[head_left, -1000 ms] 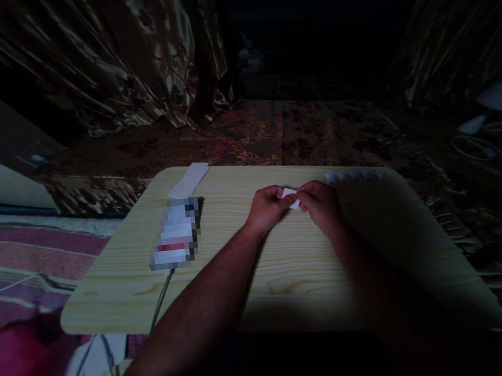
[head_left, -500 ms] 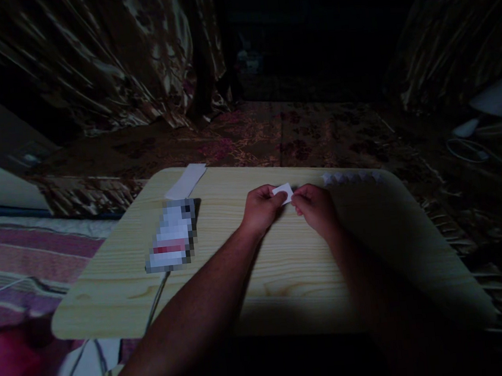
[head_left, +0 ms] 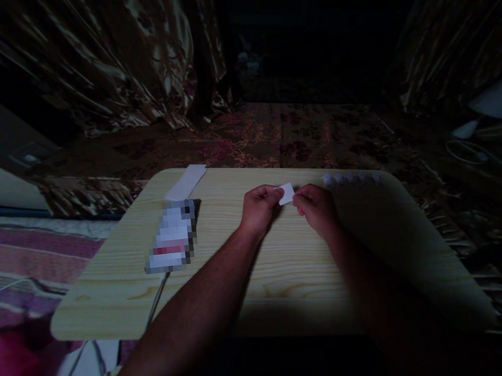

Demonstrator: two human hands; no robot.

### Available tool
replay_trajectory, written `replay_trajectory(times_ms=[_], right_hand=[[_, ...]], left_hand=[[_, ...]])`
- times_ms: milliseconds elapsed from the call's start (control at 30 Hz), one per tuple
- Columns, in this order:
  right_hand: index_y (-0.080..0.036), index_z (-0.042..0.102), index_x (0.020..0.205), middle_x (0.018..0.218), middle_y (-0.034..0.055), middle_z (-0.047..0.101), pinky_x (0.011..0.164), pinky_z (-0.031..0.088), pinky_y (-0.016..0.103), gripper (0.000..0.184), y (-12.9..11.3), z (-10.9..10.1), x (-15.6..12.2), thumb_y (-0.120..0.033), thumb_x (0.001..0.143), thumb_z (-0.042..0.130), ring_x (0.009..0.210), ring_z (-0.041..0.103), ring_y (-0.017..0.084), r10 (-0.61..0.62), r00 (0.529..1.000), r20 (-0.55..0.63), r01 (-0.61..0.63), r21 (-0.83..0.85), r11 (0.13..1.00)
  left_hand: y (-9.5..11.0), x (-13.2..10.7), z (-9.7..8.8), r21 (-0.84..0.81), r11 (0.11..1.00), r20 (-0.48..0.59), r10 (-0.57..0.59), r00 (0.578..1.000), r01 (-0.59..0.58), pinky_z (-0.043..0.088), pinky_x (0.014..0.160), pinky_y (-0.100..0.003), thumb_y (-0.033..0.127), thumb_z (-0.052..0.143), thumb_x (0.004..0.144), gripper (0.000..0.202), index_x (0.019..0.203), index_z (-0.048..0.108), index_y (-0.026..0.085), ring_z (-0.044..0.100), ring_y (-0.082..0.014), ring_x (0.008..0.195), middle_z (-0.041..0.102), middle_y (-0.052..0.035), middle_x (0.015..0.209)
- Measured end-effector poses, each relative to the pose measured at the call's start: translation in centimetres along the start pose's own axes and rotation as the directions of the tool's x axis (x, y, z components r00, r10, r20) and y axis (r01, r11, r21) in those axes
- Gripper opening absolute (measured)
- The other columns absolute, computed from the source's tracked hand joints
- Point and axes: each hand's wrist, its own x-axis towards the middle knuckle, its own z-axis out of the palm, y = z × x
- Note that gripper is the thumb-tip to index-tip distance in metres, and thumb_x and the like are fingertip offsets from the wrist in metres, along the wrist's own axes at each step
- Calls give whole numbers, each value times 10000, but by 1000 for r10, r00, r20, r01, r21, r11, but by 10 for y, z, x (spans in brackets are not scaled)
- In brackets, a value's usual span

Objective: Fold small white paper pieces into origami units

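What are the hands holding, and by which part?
A small white paper piece: left hand pinches its left edge, right hand its right edge.

Pale wooden table (head_left: 286,268) with rounded corners, set low over a patterned floor.
At its far left corner lies a white strip (head_left: 186,182); just nearer, a flat blurred-out item (head_left: 170,236), with a cable (head_left: 158,299) running off the near edge. A row of small white pieces (head_left: 352,178) lines the far right edge.
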Motion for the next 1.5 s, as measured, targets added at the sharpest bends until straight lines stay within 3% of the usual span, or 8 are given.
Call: replay_trajectory(times_ms=[300, 700, 900, 1100, 1267, 1500], right_hand=[[-195, 606, 713, 527, -32, 555, 455, 357, 234, 130, 4, 2, 1, -319, 747, 598, 471, 493, 118, -37, 999, 10, 38, -15, 999], [-196, 606, 706, 531, -34, 558, 470, 358, 237, 96, 5, 0, 2, -290, 722, 601, 479, 491, 120, -22, 1000, 10, 23, -40, 999], [-192, 606, 714, 502, -43, 529, 460, 346, 236, 134, 0, 0, 0, -321, 746, 597, 466, 471, 114, -28, 999, 23, 28, -5, 1000], [-191, 628, 795, 539, -36, 556, 501, 396, 242, 213, -7, -3, 0, -403, 767, 623, 494, 508, 120, -26, 999, -38, 27, 26, 999], [-185, 629, 736, 524, -28, 551, 523, 398, 245, 234, -9, -7, 1, -413, 783, 605, 512, 506, 122, -50, 998, -46, 48, -41, 998], [-185, 637, 758, 553, -25, 574, 521, 393, 241, 231, -6, -8, 2, -414, 783, 611, 528, 517, 125, -69, 997, -43, 66, -56, 996]], left_hand=[[1, 2, 0, -139, 990, -8, -21, 1000, 19, 426, 588, -254, 282, 794, 602, 203, 690, 684, 136, 566, -120, 590, 654, -23, 644], [3, 0, 1, 18, 1000, 4, 11, 1000, -11, 346, 494, -225, 359, 790, 639, 269, 723, 670, 133, 483, -86, 501, 607, -1, 575], [2, -1, 1, 5, 1000, 88, -31, 996, 31, 332, 490, -218, 342, 837, 571, 325, 675, 606, 139, 472, -74, 488, 601, 11, 583], [-1, -2, -1, 160, 986, 145, 18, 989, -42, 276, 469, -211, 366, 830, 576, 340, 635, 579, 144, 404, -57, 472, 542, 32, 562], [0, -4, -1, 247, 964, 209, 43, 977, -95, 270, 478, -210, 381, 830, 574, 358, 605, 565, 142, 389, -57, 490, 513, 35, 560], [1, -2, -3, 152, 988, 257, -49, 965, 10, 243, 452, -216, 410, 831, 587, 360, 661, 603, 142, 372, -56, 452, 517, 30, 540]])
